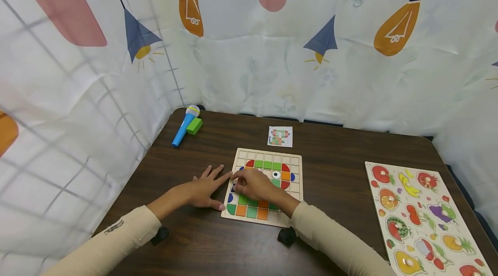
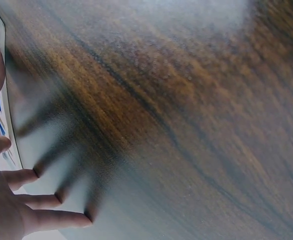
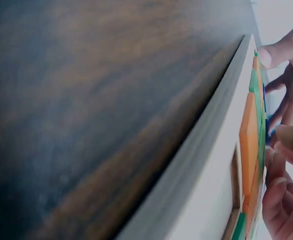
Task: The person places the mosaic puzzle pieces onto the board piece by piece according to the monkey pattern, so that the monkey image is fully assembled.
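Note:
A light wooden grid board (image 1: 283, 220) lies on the dark table, filled partly with red, green, orange and blue pieces and a round eye piece (image 1: 276, 175). Over its left side, my right hand (image 1: 254, 184) pinches a small blue piece (image 3: 272, 129) between thumb and fingertips, low against the board; the fingers hide much of it. My left hand (image 1: 202, 190) spreads its fingers beside the board's left edge, its thumb (image 3: 276, 52) touching the near-left corner. In the left wrist view, the left fingers (image 2: 61, 219) are straight and apart.
Behind the board lies a small pattern card (image 1: 280, 137). A blue toy microphone (image 1: 182, 130) and a green block (image 1: 194, 126) are at the far left. On the right is a fruit knob puzzle (image 1: 397, 173). A printed curtain (image 1: 249, 73) hangs behind the table.

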Motion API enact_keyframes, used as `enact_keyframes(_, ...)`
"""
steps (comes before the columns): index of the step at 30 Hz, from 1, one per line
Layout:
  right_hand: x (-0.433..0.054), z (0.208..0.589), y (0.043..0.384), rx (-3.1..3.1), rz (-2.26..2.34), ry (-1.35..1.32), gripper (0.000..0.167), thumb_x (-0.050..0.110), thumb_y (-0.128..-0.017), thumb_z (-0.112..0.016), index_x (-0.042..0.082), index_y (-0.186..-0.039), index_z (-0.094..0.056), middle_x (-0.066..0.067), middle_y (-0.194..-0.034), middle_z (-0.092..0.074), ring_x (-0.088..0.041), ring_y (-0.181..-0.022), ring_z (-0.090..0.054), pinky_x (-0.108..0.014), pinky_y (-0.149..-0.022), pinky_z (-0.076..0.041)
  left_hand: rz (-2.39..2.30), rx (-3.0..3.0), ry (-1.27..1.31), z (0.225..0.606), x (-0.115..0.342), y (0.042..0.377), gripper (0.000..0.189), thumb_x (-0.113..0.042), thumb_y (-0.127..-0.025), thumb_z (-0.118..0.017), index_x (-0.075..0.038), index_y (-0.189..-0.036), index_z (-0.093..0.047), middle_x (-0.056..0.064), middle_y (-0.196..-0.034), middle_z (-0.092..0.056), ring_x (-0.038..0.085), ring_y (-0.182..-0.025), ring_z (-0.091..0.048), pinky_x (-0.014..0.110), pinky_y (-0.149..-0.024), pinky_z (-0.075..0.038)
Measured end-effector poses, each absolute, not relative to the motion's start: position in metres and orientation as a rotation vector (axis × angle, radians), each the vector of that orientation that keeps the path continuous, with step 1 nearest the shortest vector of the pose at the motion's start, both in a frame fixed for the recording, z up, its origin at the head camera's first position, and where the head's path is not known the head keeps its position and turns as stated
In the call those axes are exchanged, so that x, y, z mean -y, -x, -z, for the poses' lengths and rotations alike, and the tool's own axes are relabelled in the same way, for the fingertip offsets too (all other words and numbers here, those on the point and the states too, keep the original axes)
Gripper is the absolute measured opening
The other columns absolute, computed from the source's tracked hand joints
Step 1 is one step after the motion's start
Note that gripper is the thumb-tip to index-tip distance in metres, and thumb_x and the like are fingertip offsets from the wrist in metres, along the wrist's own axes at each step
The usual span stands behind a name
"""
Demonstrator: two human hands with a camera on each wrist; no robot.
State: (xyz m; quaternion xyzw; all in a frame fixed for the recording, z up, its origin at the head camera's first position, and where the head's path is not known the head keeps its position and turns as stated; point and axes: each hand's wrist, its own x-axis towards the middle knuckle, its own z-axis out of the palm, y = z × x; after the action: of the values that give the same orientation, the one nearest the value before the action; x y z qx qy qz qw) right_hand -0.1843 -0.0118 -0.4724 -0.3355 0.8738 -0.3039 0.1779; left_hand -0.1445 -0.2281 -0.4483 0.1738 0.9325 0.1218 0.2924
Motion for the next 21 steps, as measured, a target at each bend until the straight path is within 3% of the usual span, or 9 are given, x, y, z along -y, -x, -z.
enact_keyframes(9, 0.0086, 0.468, 0.1853, -2.533, 0.784, 0.972, 0.014, 0.022, -0.091, -0.074, 0.017, -0.103, -0.075, 0.011, -0.08, -0.063, -0.005, -0.072, -0.055, -0.022, -0.068, -0.047, -0.312, -2.48, -0.461, 0.4467, 0.2277, 0.1442, 0.099, -0.057, -0.086, -0.072, -0.024, -0.162, -0.018, 0.02, -0.168, -0.006, 0.058, -0.149, -0.006, 0.084, -0.1, -0.024)
enact_keyframes(21, 0.0136, 0.4678, 0.182, -2.575, 0.783, 0.957, 0.011, 0.022, -0.089, -0.076, 0.016, -0.097, -0.074, 0.01, -0.074, -0.061, -0.005, -0.064, -0.053, -0.021, -0.059, -0.044, -0.322, -2.479, -0.467, 0.4483, 0.2275, 0.1444, 0.099, -0.057, -0.086, -0.072, -0.024, -0.162, -0.018, 0.02, -0.168, -0.006, 0.058, -0.149, -0.005, 0.084, -0.1, -0.023)
